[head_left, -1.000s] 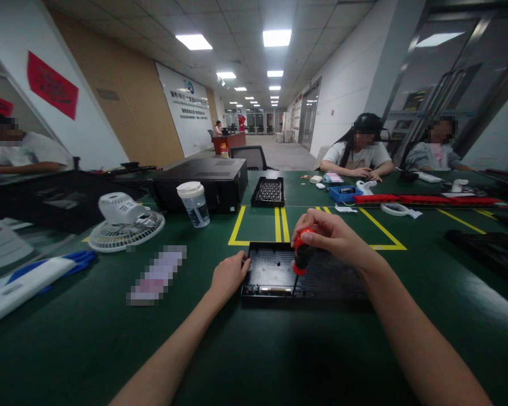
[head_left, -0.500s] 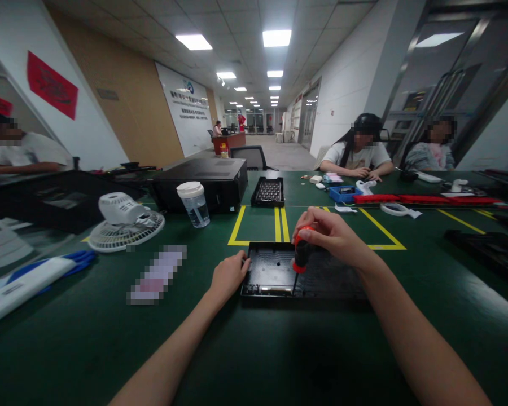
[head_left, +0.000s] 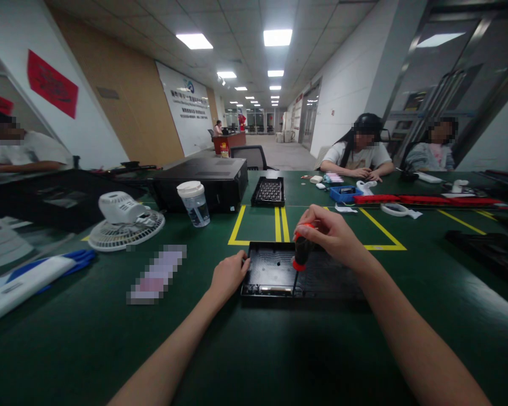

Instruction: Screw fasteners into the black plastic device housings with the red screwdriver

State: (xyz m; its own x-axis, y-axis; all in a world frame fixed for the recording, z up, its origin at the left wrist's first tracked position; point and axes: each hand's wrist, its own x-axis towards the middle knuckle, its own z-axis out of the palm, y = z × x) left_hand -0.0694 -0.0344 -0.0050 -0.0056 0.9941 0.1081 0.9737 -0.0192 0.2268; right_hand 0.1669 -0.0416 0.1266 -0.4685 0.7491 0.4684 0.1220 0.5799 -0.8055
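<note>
On the green table [head_left: 279, 361], straight ahead of the person, lies a shallow black housing [head_left: 271, 270], its open side up and its far edge just short of the yellow tape lines [head_left: 279, 224]. The left hand [head_left: 228, 276] sits at the housing's left rim with its fingers curled over the edge, gripping it. The right hand [head_left: 332, 234] is clenched around the top of a red-and-black screwdriver [head_left: 301, 251], which stands nearly upright with its thin shaft reaching down near the housing's front wall.

Bare green surface runs from the housing's near edge to the person, crossed only by the two forearms. To the left, a blurred card [head_left: 156, 274] lies well apart, with a table fan [head_left: 125, 223] and a lidded cup [head_left: 195, 204] farther back. To the right, open surface reaches as far as a dark tray [head_left: 486, 254] near the table's edge. Beyond the tape stands a small parts tray [head_left: 269, 192].
</note>
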